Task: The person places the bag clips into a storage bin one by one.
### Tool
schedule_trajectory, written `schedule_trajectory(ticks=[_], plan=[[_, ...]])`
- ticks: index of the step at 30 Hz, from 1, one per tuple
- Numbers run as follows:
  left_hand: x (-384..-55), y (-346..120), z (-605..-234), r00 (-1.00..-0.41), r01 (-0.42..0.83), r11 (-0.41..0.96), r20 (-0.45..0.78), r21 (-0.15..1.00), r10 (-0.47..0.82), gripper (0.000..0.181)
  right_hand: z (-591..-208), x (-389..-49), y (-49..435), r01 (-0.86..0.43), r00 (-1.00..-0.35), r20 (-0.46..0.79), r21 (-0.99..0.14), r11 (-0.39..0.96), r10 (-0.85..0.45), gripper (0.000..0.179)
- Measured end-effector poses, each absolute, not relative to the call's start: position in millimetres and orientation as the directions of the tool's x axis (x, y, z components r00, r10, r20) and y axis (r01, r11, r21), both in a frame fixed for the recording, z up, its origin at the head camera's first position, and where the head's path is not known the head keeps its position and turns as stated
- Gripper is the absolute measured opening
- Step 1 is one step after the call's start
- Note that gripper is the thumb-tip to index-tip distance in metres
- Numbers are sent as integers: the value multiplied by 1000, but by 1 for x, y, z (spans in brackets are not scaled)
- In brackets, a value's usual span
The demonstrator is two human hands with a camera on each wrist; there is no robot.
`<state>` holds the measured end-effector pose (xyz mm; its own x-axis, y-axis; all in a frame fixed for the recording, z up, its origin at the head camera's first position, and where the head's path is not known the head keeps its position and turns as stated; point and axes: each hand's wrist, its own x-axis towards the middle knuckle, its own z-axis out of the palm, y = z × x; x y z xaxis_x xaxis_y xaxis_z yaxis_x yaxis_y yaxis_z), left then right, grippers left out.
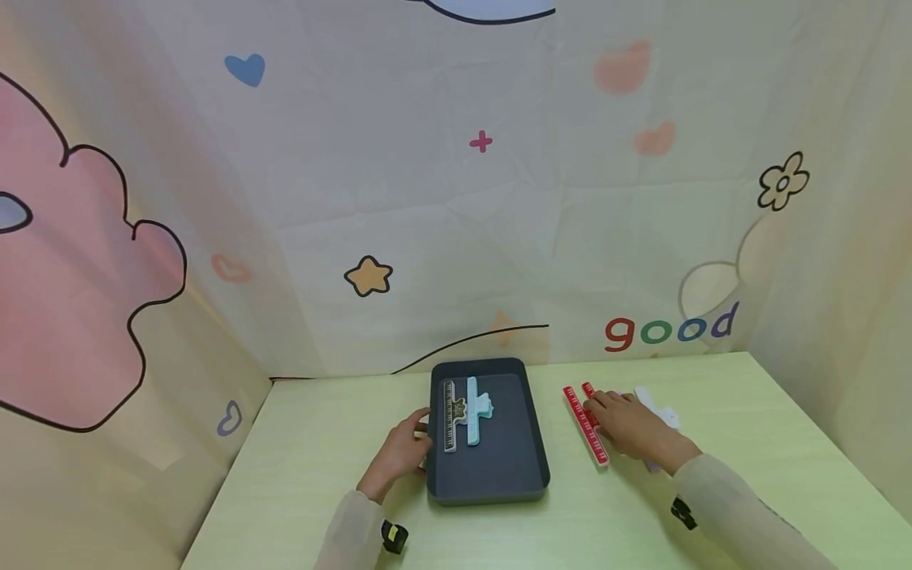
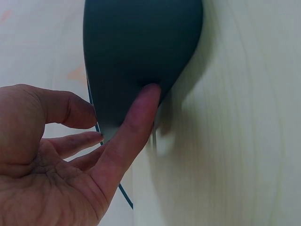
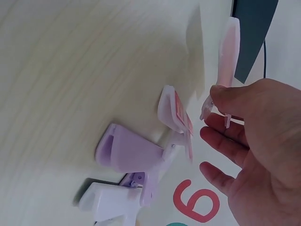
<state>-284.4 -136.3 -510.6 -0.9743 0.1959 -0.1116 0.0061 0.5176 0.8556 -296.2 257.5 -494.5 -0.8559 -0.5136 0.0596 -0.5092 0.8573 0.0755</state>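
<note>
My left hand (image 1: 399, 453) touches the left wall of a dark grey tray (image 1: 492, 483); in the left wrist view one finger lies straight against the tray's outer side (image 2: 141, 42). Inside the tray lie a black piano-key clip (image 1: 449, 416) and a light blue clip (image 1: 473, 412), side by side. My right hand (image 1: 630, 427) is right of the tray. It pinches a red piano-key clip (image 1: 586, 427), whose pale back (image 3: 229, 54) shows in the right wrist view. Beside it is a second red clip (image 1: 588, 389), partly under the hand.
A purple clip (image 3: 131, 150) and a white clip (image 3: 110, 202) lie past the second red clip, mostly behind my right hand in the head view. The pale wooden table (image 1: 306, 475) ends at a printed cloth backdrop (image 1: 427, 198).
</note>
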Motion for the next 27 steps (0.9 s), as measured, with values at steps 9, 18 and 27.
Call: schedule_trajectory(ticks=[9,18,27], plan=[[-283,-137,-510,-974,4,504,-110,864,198,61,-487,-291,257,-531,-831,126,114,840,-542,41],[-284,-137,-511,-975,6,501,-107,865,197,61,-474,-289,250,-517,-836,148,108,849,-528,48],[-284,-137,-511,-973,6,496,-109,868,203,62,-461,-290,244,-532,-815,207,100,841,-541,43]])
